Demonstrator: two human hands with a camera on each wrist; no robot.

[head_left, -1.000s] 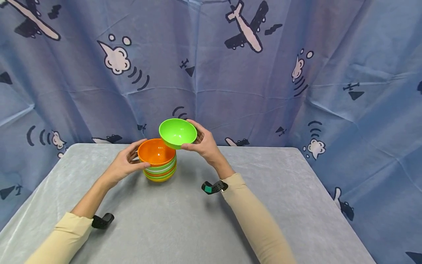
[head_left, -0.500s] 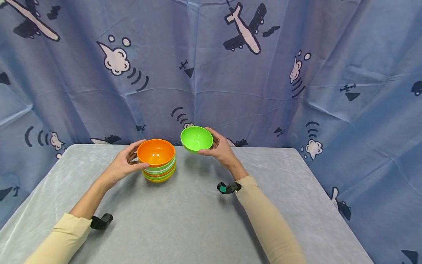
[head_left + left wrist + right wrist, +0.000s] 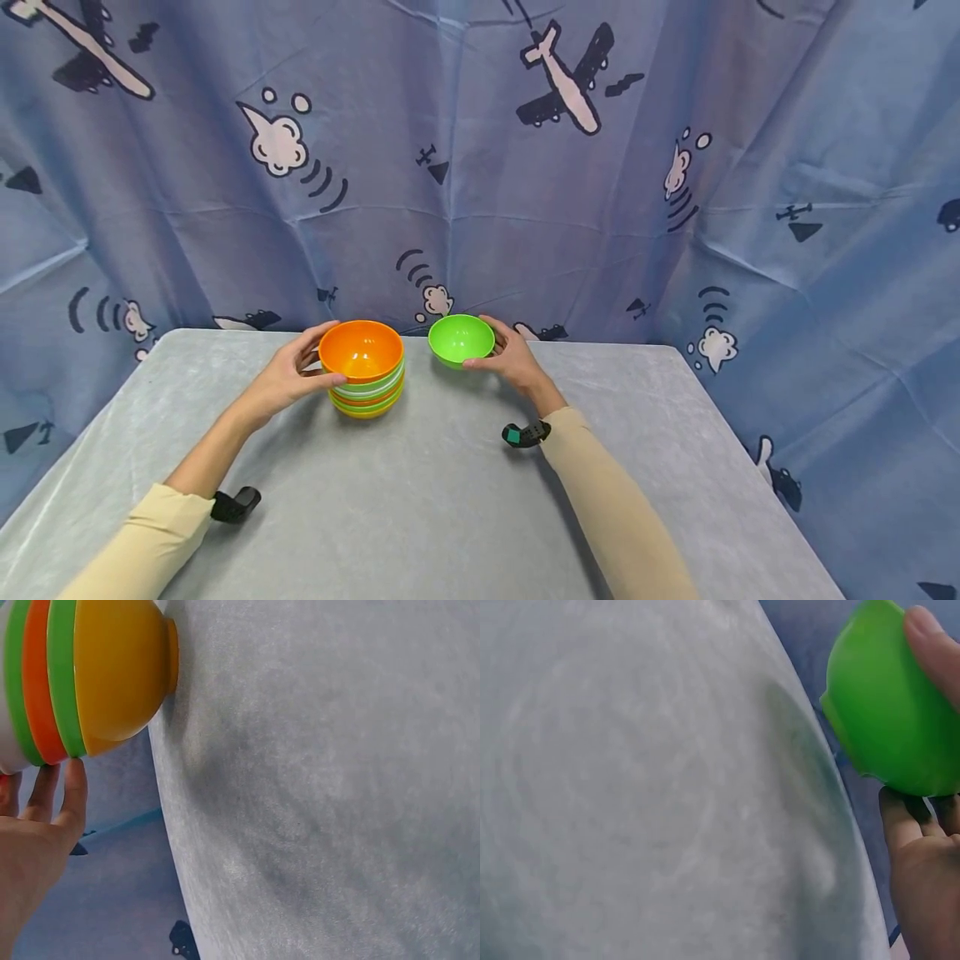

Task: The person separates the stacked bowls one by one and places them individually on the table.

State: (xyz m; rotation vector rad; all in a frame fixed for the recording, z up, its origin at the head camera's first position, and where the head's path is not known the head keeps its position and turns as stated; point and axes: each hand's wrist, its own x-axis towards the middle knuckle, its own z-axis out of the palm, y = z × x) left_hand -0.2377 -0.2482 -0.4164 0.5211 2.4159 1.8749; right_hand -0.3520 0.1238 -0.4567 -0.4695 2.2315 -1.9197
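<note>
A stack of several nested bowls (image 3: 364, 377), orange on top (image 3: 361, 350), stands on the grey table (image 3: 420, 500) toward the back. My left hand (image 3: 288, 379) holds the stack's left side, thumb at the orange rim; the left wrist view shows the fingers (image 3: 64, 799) against the stack's bowls (image 3: 90, 679). My right hand (image 3: 510, 357) grips a single green bowl (image 3: 461, 338) by its right side, just right of the stack, low at the table surface. In the right wrist view the green bowl (image 3: 889, 712) sits between thumb and fingers (image 3: 911, 825).
A blue curtain (image 3: 480, 167) printed with planes and clouds hangs close behind and around the table. The table's back edge lies right behind the bowls. A small black camera is strapped to each wrist (image 3: 525, 434).
My right hand has carried the green bowl from above the stack rightward and down to the table beside it. The left hand has stayed on the stack.
</note>
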